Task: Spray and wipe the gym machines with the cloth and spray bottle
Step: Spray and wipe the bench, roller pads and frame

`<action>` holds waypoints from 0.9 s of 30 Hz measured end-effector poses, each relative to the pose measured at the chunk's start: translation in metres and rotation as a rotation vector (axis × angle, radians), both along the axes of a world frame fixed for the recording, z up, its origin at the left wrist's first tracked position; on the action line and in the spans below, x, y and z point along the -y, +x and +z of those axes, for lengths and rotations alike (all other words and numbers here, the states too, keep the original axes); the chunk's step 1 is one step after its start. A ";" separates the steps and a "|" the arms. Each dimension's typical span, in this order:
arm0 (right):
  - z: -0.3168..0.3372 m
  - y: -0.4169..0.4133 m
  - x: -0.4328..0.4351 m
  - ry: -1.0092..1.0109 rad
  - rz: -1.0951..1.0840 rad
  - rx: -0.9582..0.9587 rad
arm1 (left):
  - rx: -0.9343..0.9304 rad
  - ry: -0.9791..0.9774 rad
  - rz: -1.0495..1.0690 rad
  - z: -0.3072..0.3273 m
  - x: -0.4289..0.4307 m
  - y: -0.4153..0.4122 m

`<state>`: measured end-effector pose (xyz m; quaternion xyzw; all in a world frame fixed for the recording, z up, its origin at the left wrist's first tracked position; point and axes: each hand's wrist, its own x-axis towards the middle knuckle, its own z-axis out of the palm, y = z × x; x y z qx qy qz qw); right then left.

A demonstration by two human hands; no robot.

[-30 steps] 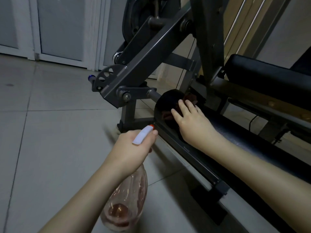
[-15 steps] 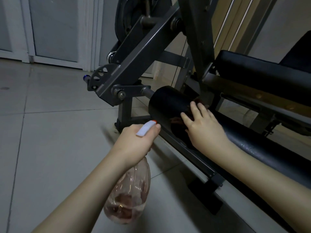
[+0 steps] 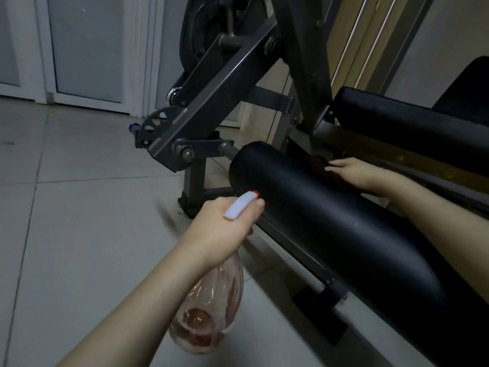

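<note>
A long black padded roller [image 3: 312,207] of the gym machine runs from the centre toward the lower right. My right hand [image 3: 360,174] lies flat on a dark red cloth [image 3: 321,168] on the roller's far upper side, fingers pointing left. My left hand [image 3: 222,231] grips the neck of a clear pinkish spray bottle [image 3: 211,308]; its white nozzle with an orange tip [image 3: 242,205] points at the roller's near end. The bottle hangs below my fist.
The machine's grey steel arm [image 3: 211,102] slants up from a pivot bracket [image 3: 158,128] left of the roller. A black seat pad [image 3: 397,123] lies behind my right hand. The base rail [image 3: 299,258] runs along the tiled floor [image 3: 79,221]. White doors [image 3: 84,49] stand at the back.
My right hand with the cloth has slid up and over the roller to its far side and further right. The left hand and bottle have stayed nearly in place.
</note>
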<state>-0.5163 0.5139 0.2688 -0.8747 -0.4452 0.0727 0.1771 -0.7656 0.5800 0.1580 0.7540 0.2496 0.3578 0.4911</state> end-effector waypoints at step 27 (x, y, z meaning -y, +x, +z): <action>-0.004 0.019 0.029 -0.011 -0.001 0.005 | 0.012 -0.082 -0.410 0.010 0.022 -0.006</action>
